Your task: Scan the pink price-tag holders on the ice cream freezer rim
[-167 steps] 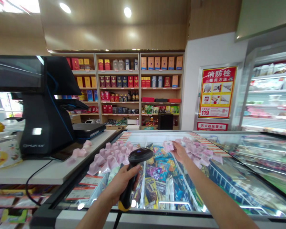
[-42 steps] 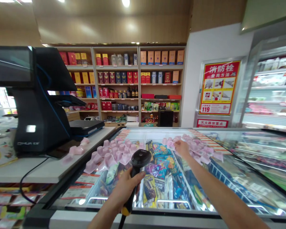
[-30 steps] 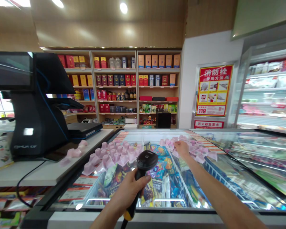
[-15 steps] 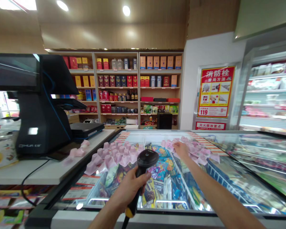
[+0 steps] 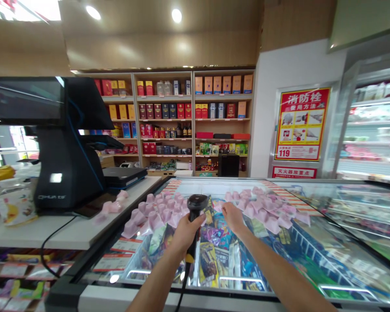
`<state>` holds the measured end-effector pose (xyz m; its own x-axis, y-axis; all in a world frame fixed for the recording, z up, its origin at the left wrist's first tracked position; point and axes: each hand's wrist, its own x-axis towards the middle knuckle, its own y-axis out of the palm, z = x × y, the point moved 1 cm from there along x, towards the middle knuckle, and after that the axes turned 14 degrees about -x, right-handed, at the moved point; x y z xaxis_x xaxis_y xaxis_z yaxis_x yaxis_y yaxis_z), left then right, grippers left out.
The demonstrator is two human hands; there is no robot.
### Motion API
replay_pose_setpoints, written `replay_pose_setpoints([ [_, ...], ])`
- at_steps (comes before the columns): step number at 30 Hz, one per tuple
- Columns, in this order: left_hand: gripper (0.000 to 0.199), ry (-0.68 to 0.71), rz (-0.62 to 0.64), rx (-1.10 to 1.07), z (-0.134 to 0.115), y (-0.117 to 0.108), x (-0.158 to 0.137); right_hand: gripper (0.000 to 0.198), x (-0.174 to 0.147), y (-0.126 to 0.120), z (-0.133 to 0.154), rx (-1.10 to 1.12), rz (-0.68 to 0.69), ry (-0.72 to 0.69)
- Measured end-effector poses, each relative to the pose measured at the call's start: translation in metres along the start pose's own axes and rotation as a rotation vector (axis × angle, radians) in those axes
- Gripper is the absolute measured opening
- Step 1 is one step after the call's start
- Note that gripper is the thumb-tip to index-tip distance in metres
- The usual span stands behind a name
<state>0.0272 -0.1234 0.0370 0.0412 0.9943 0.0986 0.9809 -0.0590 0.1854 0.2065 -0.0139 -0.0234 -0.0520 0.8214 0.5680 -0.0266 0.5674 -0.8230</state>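
My left hand (image 5: 186, 232) is wrapped round the handle of a black and yellow barcode scanner (image 5: 197, 202), held upright over the freezer's glass top. My right hand (image 5: 233, 218) is closed in a pinch just right of the scanner head. A small pink cup (image 5: 218, 206), like a jelly cup, shows at its fingertips. To the left on the glass lies a group of similar pink cups (image 5: 159, 210). Another group of pink cups (image 5: 268, 208) lies to the right, beyond my right hand. Bagged goods (image 5: 211, 260) show through the glass below.
A black checkout terminal (image 5: 68, 147) stands on the white counter (image 5: 130, 216) at left, with a few pink cups (image 5: 115, 203) near it. The scanner's cable (image 5: 183, 286) hangs toward me. Shelves of boxes (image 5: 165, 111) line the back; a red fire-hydrant sign (image 5: 301, 123) is at right.
My right hand has come left and nearer, away from the right-hand group, with a pink cup at its fingertips. The scanner is held more upright. The view has shifted slightly left.
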Motion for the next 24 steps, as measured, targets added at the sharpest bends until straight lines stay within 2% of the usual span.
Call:
replay_pose_setpoints([
  [6,0.031,0.004,0.025,-0.035,0.0,0.006,0.002,0.016,-0.005,0.018,0.04,0.076,0.035,-0.191],
  [10,0.032,-0.035,0.022,-0.06,-0.001,-0.001,-0.002,0.022,-0.003,0.02,0.038,0.185,0.025,-0.21],
  [13,0.032,-0.054,0.008,-0.072,-0.003,-0.008,-0.009,0.027,0.002,0.007,0.005,0.147,-0.04,-0.133],
  [18,0.032,-0.052,-0.016,-0.059,-0.005,-0.019,-0.026,0.027,0.003,-0.019,-0.075,-0.18,-0.142,0.122],
  [21,0.03,-0.063,-0.018,-0.053,-0.005,-0.018,-0.032,0.021,-0.003,-0.021,-0.105,-0.305,-0.072,0.217],
  [24,0.032,-0.101,0.026,-0.06,-0.004,-0.013,-0.035,0.014,-0.007,-0.017,-0.117,-0.301,-0.023,0.192],
])
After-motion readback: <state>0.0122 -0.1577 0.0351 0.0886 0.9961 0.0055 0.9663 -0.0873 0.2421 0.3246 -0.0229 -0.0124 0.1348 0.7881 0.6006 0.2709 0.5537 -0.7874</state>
